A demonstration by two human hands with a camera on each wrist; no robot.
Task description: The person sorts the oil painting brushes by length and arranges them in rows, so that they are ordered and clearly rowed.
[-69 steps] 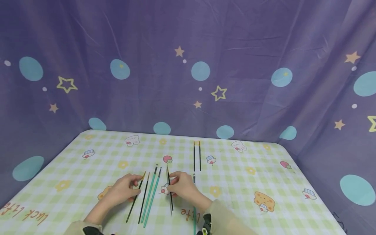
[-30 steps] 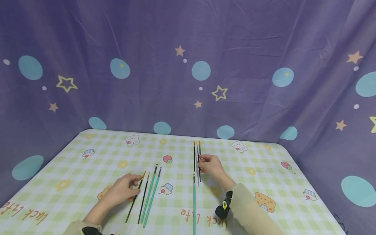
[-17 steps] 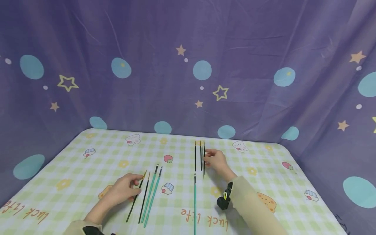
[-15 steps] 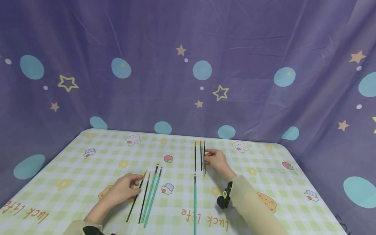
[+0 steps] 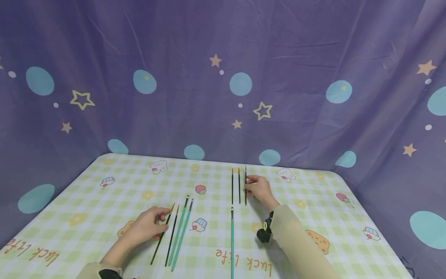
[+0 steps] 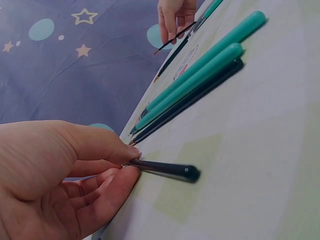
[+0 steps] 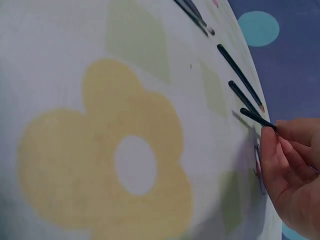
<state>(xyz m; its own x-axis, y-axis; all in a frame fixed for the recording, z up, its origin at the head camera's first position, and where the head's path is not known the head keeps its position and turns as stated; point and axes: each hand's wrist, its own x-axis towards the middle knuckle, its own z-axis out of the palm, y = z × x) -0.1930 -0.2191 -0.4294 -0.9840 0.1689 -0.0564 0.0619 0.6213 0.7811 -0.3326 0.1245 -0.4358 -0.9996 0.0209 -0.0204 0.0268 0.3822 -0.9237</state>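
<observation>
My left hand (image 5: 148,224) pinches a thin black paintbrush (image 5: 157,248) between thumb and index finger at the left end of a small group. Beside that brush lie another black paintbrush (image 5: 171,245) and two teal ones (image 5: 178,232). Farther back, my right hand (image 5: 259,188) pinches a black paintbrush (image 7: 252,116) by its handle, bristle end pointing away. It hangs just above the cloth, its shadow apart from it in the right wrist view. To its left, two black paintbrushes (image 5: 232,190) lie parallel. A single teal paintbrush (image 5: 232,240) lies nearer, in line with them.
A green-and-white checked tablecloth (image 5: 285,240) with printed cartoons covers the table. Behind its far edge hangs a purple curtain (image 5: 195,104) with stars and blue dots. Dark bands with attached devices (image 5: 265,232) sit at the wrists.
From beside the teal pair, my right hand has carried its black paintbrush back and right, past the two parallel black ones. Lately it shifted slightly farther right. My left hand stays put.
</observation>
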